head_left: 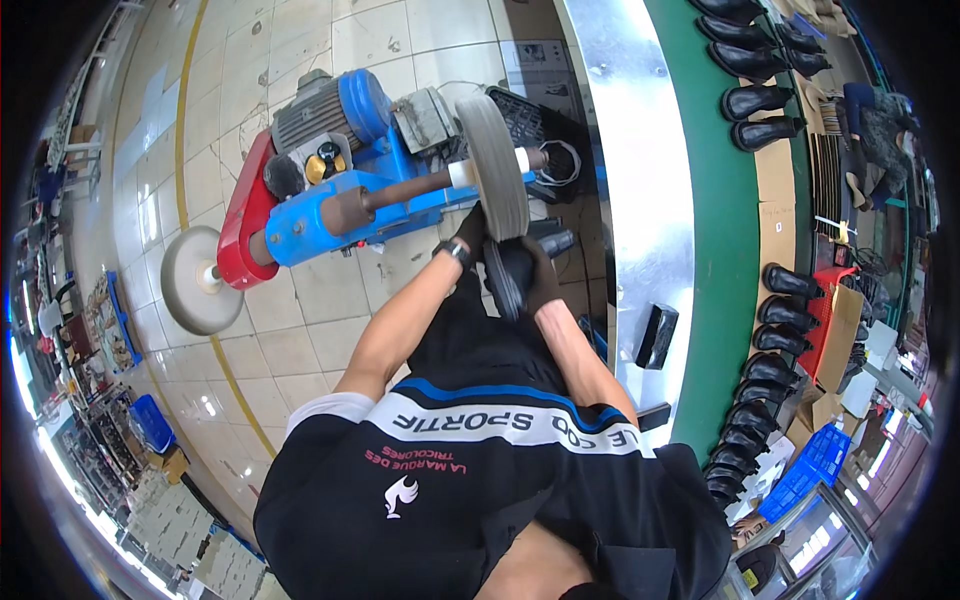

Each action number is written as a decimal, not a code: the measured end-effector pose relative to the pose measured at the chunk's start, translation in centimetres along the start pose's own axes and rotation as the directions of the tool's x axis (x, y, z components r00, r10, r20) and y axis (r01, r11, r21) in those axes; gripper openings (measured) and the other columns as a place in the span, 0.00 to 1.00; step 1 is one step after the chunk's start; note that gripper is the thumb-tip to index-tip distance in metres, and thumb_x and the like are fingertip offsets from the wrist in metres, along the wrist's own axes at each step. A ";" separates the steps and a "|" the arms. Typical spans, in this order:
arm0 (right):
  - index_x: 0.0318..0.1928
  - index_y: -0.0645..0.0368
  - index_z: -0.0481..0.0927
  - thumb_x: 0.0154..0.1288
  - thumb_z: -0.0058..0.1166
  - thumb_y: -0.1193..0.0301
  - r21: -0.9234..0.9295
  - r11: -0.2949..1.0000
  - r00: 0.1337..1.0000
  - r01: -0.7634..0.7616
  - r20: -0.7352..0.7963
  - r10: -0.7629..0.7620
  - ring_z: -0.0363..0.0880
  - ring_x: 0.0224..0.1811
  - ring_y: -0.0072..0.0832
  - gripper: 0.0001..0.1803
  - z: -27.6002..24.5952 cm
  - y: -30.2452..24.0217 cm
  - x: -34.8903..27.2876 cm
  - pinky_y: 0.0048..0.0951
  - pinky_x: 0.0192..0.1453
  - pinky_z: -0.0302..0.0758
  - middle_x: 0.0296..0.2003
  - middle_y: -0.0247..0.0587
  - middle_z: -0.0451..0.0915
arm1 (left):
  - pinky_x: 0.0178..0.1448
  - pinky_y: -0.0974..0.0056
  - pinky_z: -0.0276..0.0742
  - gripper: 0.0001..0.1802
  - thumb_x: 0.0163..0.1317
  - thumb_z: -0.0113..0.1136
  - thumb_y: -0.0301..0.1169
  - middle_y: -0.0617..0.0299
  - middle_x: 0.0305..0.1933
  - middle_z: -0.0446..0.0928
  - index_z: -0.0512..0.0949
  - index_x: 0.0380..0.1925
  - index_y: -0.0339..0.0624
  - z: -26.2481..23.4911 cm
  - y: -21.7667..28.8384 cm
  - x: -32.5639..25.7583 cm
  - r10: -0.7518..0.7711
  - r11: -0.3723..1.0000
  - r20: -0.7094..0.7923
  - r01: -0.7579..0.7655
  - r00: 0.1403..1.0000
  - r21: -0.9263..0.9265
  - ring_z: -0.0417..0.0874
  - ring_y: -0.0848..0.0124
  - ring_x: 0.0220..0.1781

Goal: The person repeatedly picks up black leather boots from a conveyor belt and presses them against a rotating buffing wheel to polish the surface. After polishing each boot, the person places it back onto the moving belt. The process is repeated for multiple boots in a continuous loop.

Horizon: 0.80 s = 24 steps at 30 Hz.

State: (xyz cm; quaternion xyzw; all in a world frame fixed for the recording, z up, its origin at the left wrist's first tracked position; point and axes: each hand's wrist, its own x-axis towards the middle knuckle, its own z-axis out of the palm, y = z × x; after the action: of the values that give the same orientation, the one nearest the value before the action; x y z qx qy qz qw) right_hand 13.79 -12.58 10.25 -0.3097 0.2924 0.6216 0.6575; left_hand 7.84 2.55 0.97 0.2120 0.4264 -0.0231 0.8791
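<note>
Boot point(512, 272), dark, clamped by both gloved hands, left hand point(470, 232) + right hand point(543, 280) w/ fingers clenched round it, pressed sole-up to grey buffing wheel point(495, 165) of blue floor-standing machine point(330, 200), two-handed prob. to steady it vs wheel drag.

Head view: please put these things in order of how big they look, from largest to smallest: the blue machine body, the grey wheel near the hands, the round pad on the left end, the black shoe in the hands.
1. blue machine body
2. grey wheel and round pad: similar, unsure
3. black shoe, partly hidden by left hand and right hand
</note>
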 end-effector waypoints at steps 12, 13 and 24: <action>0.59 0.60 0.75 0.67 0.58 0.53 -0.346 0.938 0.991 -0.001 -0.128 -0.046 0.80 0.51 0.27 0.29 2.2 1.2 -7.8 0.28 0.60 0.74 0.51 0.40 0.81 | 0.47 0.65 0.79 0.20 0.73 0.44 0.40 0.56 0.38 0.83 0.79 0.44 0.35 2.2 -1.9 -8.1 0.082 0.963 -0.146 -0.116 0.986 -0.244 0.84 0.67 0.39; 0.65 0.64 0.67 0.65 0.59 0.52 -0.514 0.854 0.980 0.079 -0.115 -0.160 0.80 0.52 0.33 0.36 3.9 1.3 -9.1 0.30 0.61 0.73 0.53 0.44 0.79 | 0.46 0.63 0.80 0.20 0.72 0.47 0.41 0.56 0.37 0.84 0.80 0.43 0.36 1.3 -2.5 -8.4 0.098 0.953 -0.173 -0.143 0.980 -0.266 0.84 0.66 0.39; 0.75 0.59 0.48 0.49 0.71 0.54 -0.951 -0.304 0.993 0.063 0.090 -0.077 0.73 0.62 0.53 0.60 8.1 -1.5 -14.6 0.38 0.68 0.67 0.60 0.67 0.71 | 0.56 0.54 0.76 0.22 0.66 0.53 0.37 0.46 0.53 0.78 0.74 0.55 0.34 2.2 -2.2 -17.9 0.814 0.049 0.167 -0.353 0.556 0.934 0.80 0.53 0.52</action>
State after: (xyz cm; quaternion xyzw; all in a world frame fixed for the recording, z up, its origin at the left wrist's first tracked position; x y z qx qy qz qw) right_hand 14.47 -15.68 26.65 -0.7322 -0.3435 0.5618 0.1741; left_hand -2.42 -2.80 14.97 0.8112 0.3790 0.1662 0.4131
